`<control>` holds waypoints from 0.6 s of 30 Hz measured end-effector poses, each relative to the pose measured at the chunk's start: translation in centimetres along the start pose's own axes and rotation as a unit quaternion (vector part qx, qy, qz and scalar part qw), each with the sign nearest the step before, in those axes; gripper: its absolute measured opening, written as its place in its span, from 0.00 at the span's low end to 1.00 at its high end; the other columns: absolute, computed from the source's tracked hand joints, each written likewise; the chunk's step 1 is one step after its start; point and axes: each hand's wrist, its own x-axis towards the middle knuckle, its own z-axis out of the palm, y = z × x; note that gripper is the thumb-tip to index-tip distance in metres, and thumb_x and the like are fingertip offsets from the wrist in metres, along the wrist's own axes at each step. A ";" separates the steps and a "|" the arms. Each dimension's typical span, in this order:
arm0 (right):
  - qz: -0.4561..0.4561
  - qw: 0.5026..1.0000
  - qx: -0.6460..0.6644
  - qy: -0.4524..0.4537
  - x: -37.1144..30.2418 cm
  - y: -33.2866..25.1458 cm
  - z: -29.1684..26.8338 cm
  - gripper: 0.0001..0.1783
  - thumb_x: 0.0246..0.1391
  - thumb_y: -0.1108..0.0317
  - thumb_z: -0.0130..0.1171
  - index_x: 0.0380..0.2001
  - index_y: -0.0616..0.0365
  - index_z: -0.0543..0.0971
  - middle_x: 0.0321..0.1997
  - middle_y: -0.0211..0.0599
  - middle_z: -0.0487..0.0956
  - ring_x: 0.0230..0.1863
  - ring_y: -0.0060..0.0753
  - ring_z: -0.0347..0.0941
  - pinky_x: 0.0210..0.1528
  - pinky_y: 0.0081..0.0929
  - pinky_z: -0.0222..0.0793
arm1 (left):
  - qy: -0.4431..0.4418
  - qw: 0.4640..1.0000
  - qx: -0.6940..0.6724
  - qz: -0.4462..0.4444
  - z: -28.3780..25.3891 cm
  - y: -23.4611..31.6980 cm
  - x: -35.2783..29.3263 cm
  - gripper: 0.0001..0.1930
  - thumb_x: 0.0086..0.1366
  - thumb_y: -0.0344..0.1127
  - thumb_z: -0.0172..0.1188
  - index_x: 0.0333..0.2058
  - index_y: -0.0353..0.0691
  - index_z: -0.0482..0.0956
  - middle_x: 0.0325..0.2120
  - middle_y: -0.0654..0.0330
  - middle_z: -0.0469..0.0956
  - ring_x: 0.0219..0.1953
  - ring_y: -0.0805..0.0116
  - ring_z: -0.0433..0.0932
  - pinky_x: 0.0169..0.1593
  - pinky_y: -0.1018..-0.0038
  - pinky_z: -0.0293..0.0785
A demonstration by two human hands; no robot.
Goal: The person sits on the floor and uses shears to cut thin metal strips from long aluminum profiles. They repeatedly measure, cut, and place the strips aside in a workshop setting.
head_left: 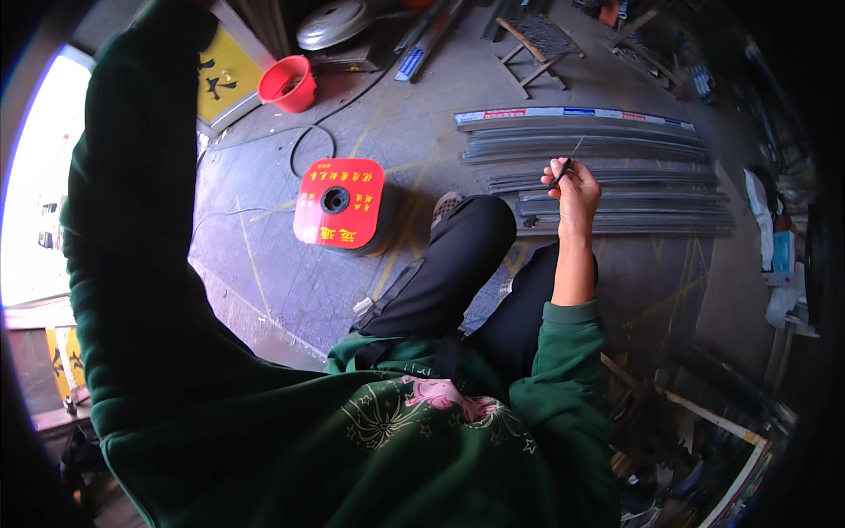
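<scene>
My right hand (578, 195) is raised over the floor at the right, its fingers closed on a thin tool with a black handle (561, 174). A slender pointed metal tip sticks up from the fingers; the tool's exact kind is too small to make out. Behind that hand lie bundles of long grey metal strips (598, 145), side by side on the floor. My left arm, in a dark green sleeve (141, 176), stretches up along the left side, and its hand is beyond the top edge. Left of my knees stands a large reel with a red square face (363, 189) and a black hub.
A red bucket (297, 95) stands far left beside a yellow sign panel (231, 75). A black cable (310, 132) curls across the floor. At the back is a folding stool (532, 48). Frames and scrap (704, 449) crowd the near right.
</scene>
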 end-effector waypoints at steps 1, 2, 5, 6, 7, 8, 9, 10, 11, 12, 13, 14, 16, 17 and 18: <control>0.000 1.000 0.006 0.006 0.0 -0.1 -0.1 0.12 0.55 0.69 0.67 0.40 0.63 0.78 0.31 0.36 0.84 0.28 0.23 0.81 0.23 0.14 0.66 | -0.023 0.999 -0.036 0.012 3.7 0.3 0.0 0.10 0.71 0.37 0.52 0.43 0.43 0.82 0.35 0.57 0.82 0.38 0.63 0.82 0.43 0.69 0.79; -0.001 1.000 0.006 0.015 0.0 -0.1 -0.2 0.13 0.56 0.70 0.66 0.41 0.63 0.78 0.31 0.36 0.84 0.28 0.24 0.81 0.23 0.14 0.66 | -0.050 0.996 -0.072 0.014 7.5 0.5 -0.2 0.10 0.71 0.37 0.52 0.43 0.43 0.81 0.35 0.57 0.82 0.38 0.64 0.82 0.43 0.70 0.79; 0.004 0.999 0.035 0.023 -0.3 -0.7 -0.7 0.12 0.57 0.67 0.66 0.42 0.60 0.79 0.32 0.34 0.83 0.30 0.21 0.80 0.25 0.13 0.66 | -0.141 0.972 -0.139 -0.128 18.2 1.3 -4.4 0.09 0.71 0.36 0.54 0.42 0.43 0.82 0.33 0.59 0.82 0.35 0.64 0.82 0.41 0.74 0.79; 0.003 0.999 0.040 0.023 -0.4 -1.0 -0.8 0.12 0.57 0.67 0.66 0.42 0.59 0.79 0.33 0.34 0.83 0.29 0.21 0.79 0.25 0.14 0.66 | -0.213 0.973 -0.047 -0.079 20.6 0.5 -5.3 0.10 0.71 0.37 0.54 0.43 0.45 0.83 0.31 0.59 0.82 0.34 0.61 0.82 0.37 0.71 0.78; 0.002 0.999 0.048 0.026 -0.7 -1.4 -1.0 0.12 0.57 0.68 0.66 0.42 0.59 0.79 0.33 0.34 0.83 0.29 0.21 0.79 0.25 0.14 0.66 | -0.243 0.966 -0.001 -0.087 23.3 0.1 -6.8 0.15 0.71 0.46 0.54 0.47 0.47 0.83 0.27 0.62 0.83 0.30 0.61 0.83 0.34 0.65 0.78; 0.002 0.998 0.057 0.027 -0.9 -1.7 -1.3 0.12 0.57 0.68 0.65 0.43 0.59 0.79 0.33 0.34 0.83 0.30 0.21 0.79 0.26 0.14 0.65 | -0.251 0.957 -0.024 -0.144 25.7 -0.3 -8.2 0.14 0.69 0.48 0.55 0.43 0.49 0.85 0.27 0.63 0.83 0.31 0.60 0.83 0.35 0.62 0.78; 0.001 0.997 0.072 0.029 -1.0 -2.1 -1.6 0.12 0.57 0.68 0.65 0.43 0.60 0.79 0.32 0.35 0.83 0.29 0.22 0.79 0.26 0.15 0.66 | -0.257 0.958 -0.002 -0.129 28.1 -0.8 -9.4 0.14 0.70 0.45 0.55 0.38 0.46 0.86 0.27 0.64 0.84 0.32 0.61 0.83 0.35 0.63 0.78; 0.000 0.996 0.086 0.032 -1.0 -2.4 -2.0 0.12 0.57 0.69 0.65 0.44 0.61 0.78 0.32 0.35 0.83 0.29 0.22 0.79 0.26 0.15 0.66 | -0.296 0.923 -0.128 -0.211 30.5 -1.7 -10.1 0.13 0.71 0.40 0.52 0.44 0.44 0.84 0.27 0.62 0.84 0.31 0.62 0.83 0.34 0.62 0.77; -0.003 0.994 0.104 0.032 -1.1 -2.8 -2.7 0.13 0.57 0.70 0.65 0.44 0.62 0.78 0.32 0.36 0.83 0.28 0.23 0.79 0.26 0.16 0.66 | -0.295 0.910 -0.178 -0.230 32.7 -2.1 -11.0 0.14 0.71 0.38 0.50 0.47 0.43 0.82 0.27 0.61 0.84 0.31 0.62 0.83 0.35 0.63 0.77; -0.007 0.993 0.118 0.030 -0.9 -3.0 -3.4 0.13 0.58 0.70 0.64 0.45 0.60 0.78 0.32 0.35 0.82 0.29 0.22 0.78 0.26 0.16 0.65 | -0.292 0.894 -0.223 -0.256 35.1 -2.7 -11.9 0.15 0.71 0.36 0.48 0.50 0.42 0.79 0.27 0.60 0.83 0.30 0.63 0.83 0.36 0.64 0.77; 0.000 0.992 0.125 0.035 -0.6 -3.0 -4.2 0.13 0.58 0.70 0.64 0.45 0.60 0.78 0.33 0.35 0.82 0.30 0.22 0.78 0.26 0.16 0.65 | -0.283 0.856 -0.301 -0.311 37.6 -3.0 -12.7 0.15 0.71 0.35 0.48 0.52 0.41 0.77 0.28 0.58 0.82 0.29 0.63 0.82 0.35 0.64 0.77; 0.002 0.991 0.133 0.035 -0.1 -2.9 -5.1 0.13 0.58 0.71 0.63 0.46 0.60 0.78 0.33 0.36 0.82 0.30 0.22 0.78 0.27 0.16 0.65 | -0.273 0.807 -0.370 -0.369 40.0 -3.1 -13.7 0.16 0.70 0.33 0.48 0.54 0.41 0.75 0.29 0.57 0.82 0.28 0.64 0.81 0.35 0.64 0.76; 0.000 0.992 0.121 0.028 1.1 -2.0 -6.8 0.13 0.59 0.71 0.62 0.47 0.59 0.78 0.33 0.35 0.82 0.30 0.23 0.77 0.27 0.16 0.64 | -0.271 0.775 -0.392 -0.415 44.9 -3.5 -14.6 0.16 0.70 0.29 0.47 0.54 0.39 0.75 0.28 0.58 0.79 0.27 0.68 0.78 0.34 0.68 0.74; 0.013 0.994 0.099 0.038 2.0 -1.3 -7.5 0.13 0.59 0.71 0.62 0.47 0.59 0.78 0.33 0.35 0.82 0.30 0.23 0.77 0.27 0.16 0.65 | -0.262 0.814 -0.359 -0.375 47.1 -3.5 -14.9 0.15 0.71 0.30 0.48 0.53 0.38 0.76 0.28 0.59 0.78 0.27 0.69 0.76 0.33 0.69 0.73; 0.024 0.996 0.082 0.039 3.0 -0.3 -8.2 0.13 0.59 0.71 0.62 0.47 0.59 0.78 0.33 0.35 0.82 0.30 0.23 0.78 0.27 0.16 0.65 | -0.263 0.845 -0.309 -0.348 49.0 -3.6 -15.2 0.14 0.72 0.30 0.48 0.51 0.38 0.78 0.27 0.60 0.78 0.27 0.70 0.74 0.32 0.71 0.72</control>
